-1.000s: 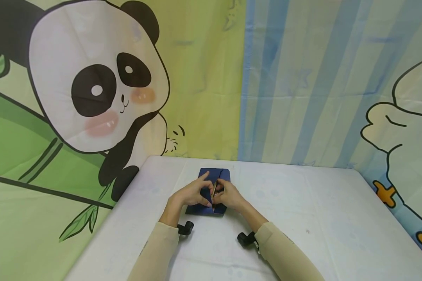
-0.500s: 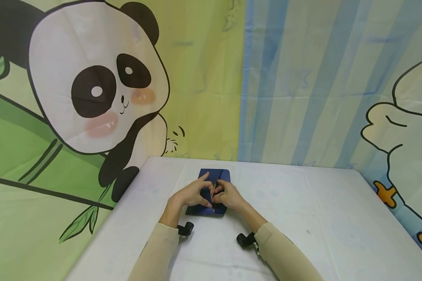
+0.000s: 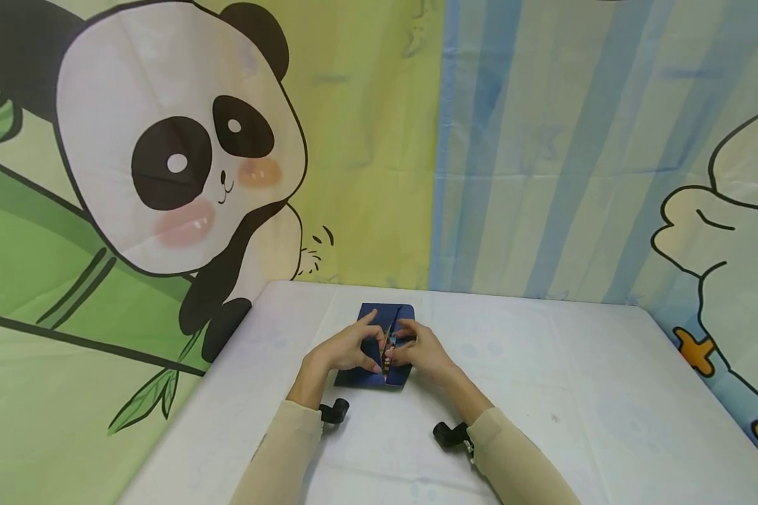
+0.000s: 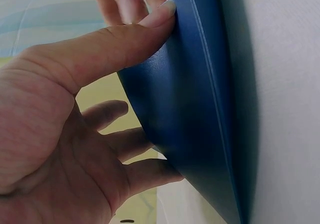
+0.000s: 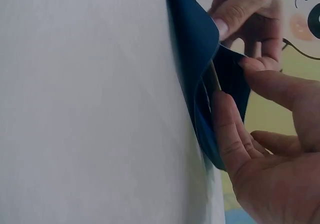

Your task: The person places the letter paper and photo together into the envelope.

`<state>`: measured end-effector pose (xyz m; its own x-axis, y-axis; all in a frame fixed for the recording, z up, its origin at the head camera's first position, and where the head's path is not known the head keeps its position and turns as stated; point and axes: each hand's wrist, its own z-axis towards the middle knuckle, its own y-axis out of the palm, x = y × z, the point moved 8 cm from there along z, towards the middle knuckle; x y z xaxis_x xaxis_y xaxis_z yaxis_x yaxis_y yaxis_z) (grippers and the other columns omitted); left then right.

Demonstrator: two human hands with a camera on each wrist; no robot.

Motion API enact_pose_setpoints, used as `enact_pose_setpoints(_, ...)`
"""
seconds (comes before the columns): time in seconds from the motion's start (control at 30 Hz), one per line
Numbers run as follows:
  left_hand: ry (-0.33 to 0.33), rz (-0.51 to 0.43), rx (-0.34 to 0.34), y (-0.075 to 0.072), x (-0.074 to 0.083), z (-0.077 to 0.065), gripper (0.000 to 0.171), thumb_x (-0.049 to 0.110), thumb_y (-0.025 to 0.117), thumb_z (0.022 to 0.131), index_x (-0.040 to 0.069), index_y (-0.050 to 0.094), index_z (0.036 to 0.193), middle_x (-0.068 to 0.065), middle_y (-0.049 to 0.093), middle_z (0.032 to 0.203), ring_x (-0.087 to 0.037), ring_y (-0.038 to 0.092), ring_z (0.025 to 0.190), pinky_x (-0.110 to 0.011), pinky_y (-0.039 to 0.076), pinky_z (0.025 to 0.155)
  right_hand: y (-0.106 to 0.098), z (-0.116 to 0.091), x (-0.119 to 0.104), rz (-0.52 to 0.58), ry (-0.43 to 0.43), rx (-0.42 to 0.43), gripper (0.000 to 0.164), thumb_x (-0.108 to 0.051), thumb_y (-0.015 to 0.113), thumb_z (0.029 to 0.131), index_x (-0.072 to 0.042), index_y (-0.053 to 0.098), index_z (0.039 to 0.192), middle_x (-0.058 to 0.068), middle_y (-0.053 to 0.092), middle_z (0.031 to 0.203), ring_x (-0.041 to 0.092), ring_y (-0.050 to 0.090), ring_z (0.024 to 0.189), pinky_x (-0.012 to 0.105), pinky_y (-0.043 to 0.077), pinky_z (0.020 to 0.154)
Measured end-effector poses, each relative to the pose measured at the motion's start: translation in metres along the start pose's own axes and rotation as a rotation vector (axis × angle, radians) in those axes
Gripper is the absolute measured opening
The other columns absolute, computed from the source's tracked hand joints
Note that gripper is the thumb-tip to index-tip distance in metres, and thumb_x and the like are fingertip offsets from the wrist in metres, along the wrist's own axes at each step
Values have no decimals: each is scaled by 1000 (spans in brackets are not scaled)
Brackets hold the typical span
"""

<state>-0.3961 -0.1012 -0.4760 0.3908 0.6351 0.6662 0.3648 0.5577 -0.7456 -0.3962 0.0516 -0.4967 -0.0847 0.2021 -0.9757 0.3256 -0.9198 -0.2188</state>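
A dark blue envelope [image 3: 360, 376] of stiff paper or card lies on the table, its front parted by a slanting slit. Something with colourful print [image 3: 388, 344] shows inside; its kind is unclear. My left hand [image 3: 346, 348] holds the left flap by its edge, thumb on one face and fingers bent behind it in the left wrist view. Over the right side, my right hand [image 3: 426, 353] touches the flap beside the slit. Its thumb and fingers [image 5: 227, 129] are spread apart, fairly straight, against the blue panels [image 5: 195, 44] in the right wrist view.
A white cloth covers the table [image 3: 530, 393]. Behind it hangs a printed curtain [image 3: 366, 140] with a panda, yellow ground and blue stripes. Black wrist devices [image 3: 335, 411] sit under both beige sleeves [image 3: 278, 456].
My right hand has shifted slightly right and its fingers have spread. More of the colourful print shows in the slit. My left hand stays at the left flap.
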Motion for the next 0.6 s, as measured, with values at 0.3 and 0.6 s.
enact_pose_setpoints(0.3,-2,1,5,-2,1,-1,37,17,94,75,22,66,97,-18,11,175,-50,21,157,-67,27,121,-35,-14,-15,-115,-19,81,67,-24,76,96,-2,47,152,26,53,147,34,70,99,49,62,81)
enact_pose_setpoints(0.6,4,-9,12,-2,2,-2,37,16,95,74,23,65,96,-19,12,174,-50,21,156,-68,26,121,-70,-21,-4,-308,31,163,65,-32,75,97,-5,50,150,20,52,153,30,68,112,43,59,85)
